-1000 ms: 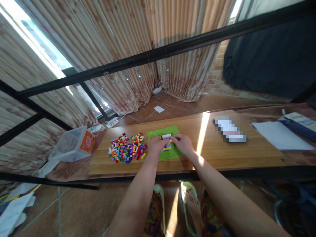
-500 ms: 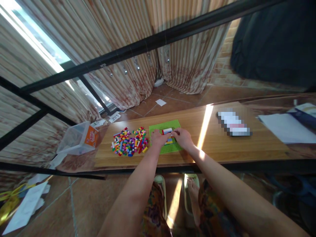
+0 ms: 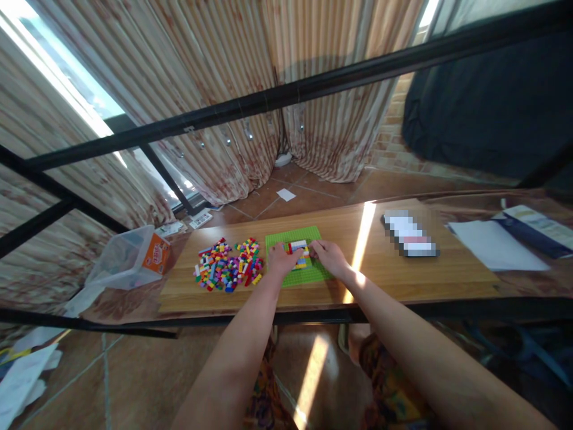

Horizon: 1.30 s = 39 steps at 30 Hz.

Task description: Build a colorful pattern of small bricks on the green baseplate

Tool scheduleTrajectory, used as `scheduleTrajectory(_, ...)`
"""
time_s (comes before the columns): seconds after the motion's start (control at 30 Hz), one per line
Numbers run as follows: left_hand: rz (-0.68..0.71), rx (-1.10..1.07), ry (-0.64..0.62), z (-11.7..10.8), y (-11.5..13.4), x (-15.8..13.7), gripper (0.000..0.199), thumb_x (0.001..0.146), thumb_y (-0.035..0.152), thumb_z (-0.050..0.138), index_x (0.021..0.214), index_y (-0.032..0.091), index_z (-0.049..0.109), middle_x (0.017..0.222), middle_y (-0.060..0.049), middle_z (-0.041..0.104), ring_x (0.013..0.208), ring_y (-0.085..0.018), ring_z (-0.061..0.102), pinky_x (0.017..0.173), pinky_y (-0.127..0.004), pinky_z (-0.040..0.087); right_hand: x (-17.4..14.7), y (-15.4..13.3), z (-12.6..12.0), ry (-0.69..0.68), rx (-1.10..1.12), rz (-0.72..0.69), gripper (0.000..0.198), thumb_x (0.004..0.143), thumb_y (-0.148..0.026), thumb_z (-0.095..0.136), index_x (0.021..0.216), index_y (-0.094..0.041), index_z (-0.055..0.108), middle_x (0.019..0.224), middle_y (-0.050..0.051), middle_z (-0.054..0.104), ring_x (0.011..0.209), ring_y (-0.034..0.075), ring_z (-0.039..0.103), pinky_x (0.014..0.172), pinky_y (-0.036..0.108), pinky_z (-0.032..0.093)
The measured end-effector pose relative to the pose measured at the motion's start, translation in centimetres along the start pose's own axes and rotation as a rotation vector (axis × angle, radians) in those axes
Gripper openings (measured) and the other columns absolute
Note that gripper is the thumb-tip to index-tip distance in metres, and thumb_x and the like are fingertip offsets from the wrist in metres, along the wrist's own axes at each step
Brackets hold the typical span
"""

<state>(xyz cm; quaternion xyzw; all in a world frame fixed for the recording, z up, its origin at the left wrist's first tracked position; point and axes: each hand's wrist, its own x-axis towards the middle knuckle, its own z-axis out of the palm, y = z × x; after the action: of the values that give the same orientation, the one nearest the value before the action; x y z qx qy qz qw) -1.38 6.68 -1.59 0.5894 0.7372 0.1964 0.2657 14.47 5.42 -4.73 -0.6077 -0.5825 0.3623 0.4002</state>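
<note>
A green baseplate (image 3: 319, 274) lies on the wooden board, with a small build of white, red, yellow and blue bricks (image 3: 299, 245) on its middle. My left hand (image 3: 280, 261) rests at the plate's left side, fingers apart, its thumb reaching across onto the build. At the build's right edge, my right hand (image 3: 330, 255) has its fingers curled together in a pinch; whatever is between the fingertips is too small to make out. A loose pile of many-coloured bricks (image 3: 229, 269) spreads over the board to the left of the plate.
The wooden board (image 3: 394, 280) carries a blurred-out phone-like item (image 3: 409, 234) on the right. White papers (image 3: 496, 245) lie beyond its right end. A clear plastic bin (image 3: 123, 263) with an orange label stands at the left. A black metal bar (image 3: 250, 106) crosses behind.
The camera view has shifted a little. My right hand has moved slightly away from the left thumb to the build's right edge, so more of the bricks shows.
</note>
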Motion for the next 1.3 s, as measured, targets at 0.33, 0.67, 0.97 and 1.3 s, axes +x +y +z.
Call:
scheduleTrajectory(0.33,0.041,-0.038,-0.006,0.1,-1.3,0.2,0.048,0.089,0.03,0.053,0.133,0.012,0.055,0.137,-0.017,0.056,0.128,-0.025,0.053,0.109,-0.035,0.039,-0.5,0.8,0.0,-0.034,0.118,-0.021,0.046,0.092,-0.049,0.038,0.091,-0.016,0.07,0.077,0.005,0.069,0.067,0.016,0.061,0.064,0.026,0.048)
scheduleTrajectory(0.67,0.145,-0.157,0.007,0.0,-3.1,0.4,0.052,0.083,0.025,0.056,0.132,0.008,0.055,0.13,-0.018,0.06,0.124,-0.026,0.056,0.11,-0.038,0.039,-0.8,-1.9,0.1,0.006,-0.195,0.008,0.025,0.09,-0.028,0.049,0.091,-0.019,0.073,0.087,0.006,0.074,0.082,0.02,0.066,0.071,0.027,0.042)
scheduleTrajectory(0.97,0.139,-0.004,0.108,0.7,-2.7,-0.6,0.049,0.089,0.027,0.045,0.134,0.011,0.053,0.132,-0.017,0.059,0.129,-0.027,0.052,0.111,-0.041,0.039,-1.3,-3.8,1.5,0.002,-0.439,0.05,0.03,0.097,-0.023,0.04,0.114,-0.019,0.065,0.104,0.01,0.072,0.09,0.02,0.067,0.078,0.029,0.042)
scheduleTrajectory(1.3,0.217,-0.07,0.212,1.7,-2.3,-1.6,0.049,0.091,0.033,0.041,0.132,0.008,0.055,0.13,-0.02,0.061,0.125,-0.032,0.055,0.109,-0.05,0.041,-1.0,-4.4,2.5,0.11,-0.421,-0.105,0.036,0.095,-0.029,0.048,0.127,-0.016,0.06,0.121,0.013,0.064,0.113,0.025,0.055,0.098,0.037,0.041)
